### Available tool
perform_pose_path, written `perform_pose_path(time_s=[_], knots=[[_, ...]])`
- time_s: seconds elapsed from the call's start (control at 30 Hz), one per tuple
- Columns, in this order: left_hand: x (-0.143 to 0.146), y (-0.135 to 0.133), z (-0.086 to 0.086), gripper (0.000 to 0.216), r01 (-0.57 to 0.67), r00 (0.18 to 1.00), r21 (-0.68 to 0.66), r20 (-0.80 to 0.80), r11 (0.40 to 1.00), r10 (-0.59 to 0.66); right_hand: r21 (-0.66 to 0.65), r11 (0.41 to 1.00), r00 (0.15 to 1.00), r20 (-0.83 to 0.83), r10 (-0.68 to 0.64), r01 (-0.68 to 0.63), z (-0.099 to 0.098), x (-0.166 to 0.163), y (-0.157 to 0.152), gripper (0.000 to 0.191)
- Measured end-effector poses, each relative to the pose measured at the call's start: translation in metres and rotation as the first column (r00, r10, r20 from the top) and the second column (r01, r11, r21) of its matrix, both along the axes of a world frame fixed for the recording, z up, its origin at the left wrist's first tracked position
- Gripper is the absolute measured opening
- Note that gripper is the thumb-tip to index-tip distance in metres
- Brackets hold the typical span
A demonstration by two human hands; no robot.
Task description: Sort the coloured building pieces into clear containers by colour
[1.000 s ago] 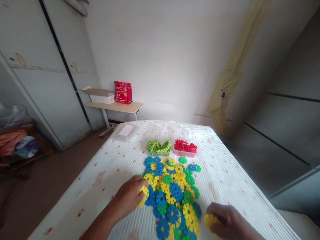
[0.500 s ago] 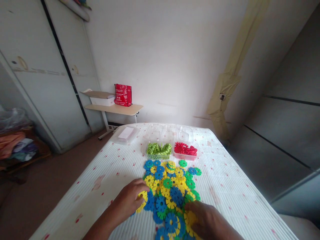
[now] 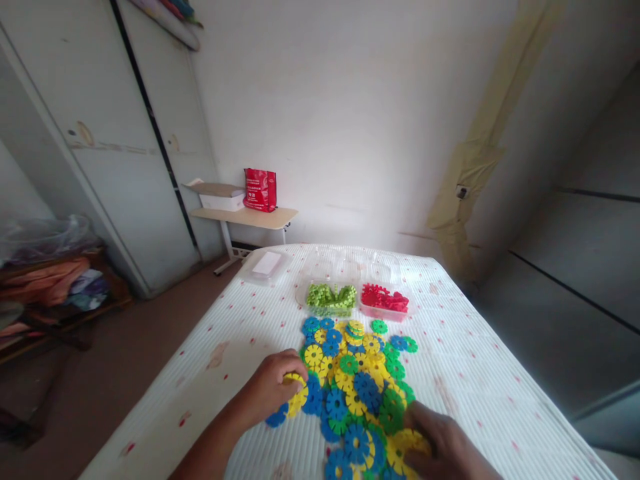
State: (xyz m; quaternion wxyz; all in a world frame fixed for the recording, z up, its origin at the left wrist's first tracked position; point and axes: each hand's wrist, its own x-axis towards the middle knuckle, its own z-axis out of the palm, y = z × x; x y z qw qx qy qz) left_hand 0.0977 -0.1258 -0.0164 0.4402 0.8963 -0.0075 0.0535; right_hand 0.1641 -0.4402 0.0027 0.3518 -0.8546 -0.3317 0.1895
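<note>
A heap of flat snowflake-shaped discs (image 3: 357, 387) in blue, yellow and green lies on the white ribbed table cover (image 3: 240, 320). My left hand (image 3: 273, 387) rests at the heap's left edge, fingers curled round a yellow disc (image 3: 299, 393). At the heap's lower right, my right hand (image 3: 443, 443) has its fingers closed over yellow discs (image 3: 406, 445). Behind the heap stand a clear tray of light green pieces (image 3: 331, 298) and a clear tray of red pieces (image 3: 385, 300).
A clear lidded box (image 3: 265, 265) sits at the table's far left corner, with clear empty trays (image 3: 350, 261) beside it. A small side table (image 3: 245, 215) with a red bag (image 3: 260, 189) stands by the wall. Clothes are piled on a low rack (image 3: 50, 280) at the left.
My right hand moved left from the bare cover onto the heap's lower right. My left hand stayed on the yellow disc. The view shifted a little.
</note>
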Motion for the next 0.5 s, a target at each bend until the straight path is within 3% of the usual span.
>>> perform_pose_path(time_s=[0.13, 0.23, 0.4, 0.5], knots=[[-0.002, 0.016, -0.002, 0.022, -0.095, 0.995, -0.146, -0.041, 0.985, 0.09, 0.169, 0.984, 0.966, -0.258, -0.012, 0.057, -0.005, 0.008, -0.004, 0.023], [-0.004, 0.02, -0.006, 0.024, -0.068, 0.996, -0.162, -0.072, 0.984, 0.057, 0.241, 0.965, 0.931, -0.364, -0.011, 0.106, -0.008, 0.013, -0.005, 0.03], [-0.008, 0.01, -0.003, 0.032, 0.06, 0.995, -0.008, -0.075, 0.998, -0.06, 0.273, 0.955, 0.927, -0.375, -0.006, 0.117, -0.005, 0.011, 0.0, 0.032], [-0.011, 0.005, 0.002, 0.046, 0.072, 0.995, 0.096, -0.069, 0.993, -0.065, 0.233, 0.968, 0.936, -0.353, -0.01, 0.098, 0.0, 0.009, 0.003, 0.032]])
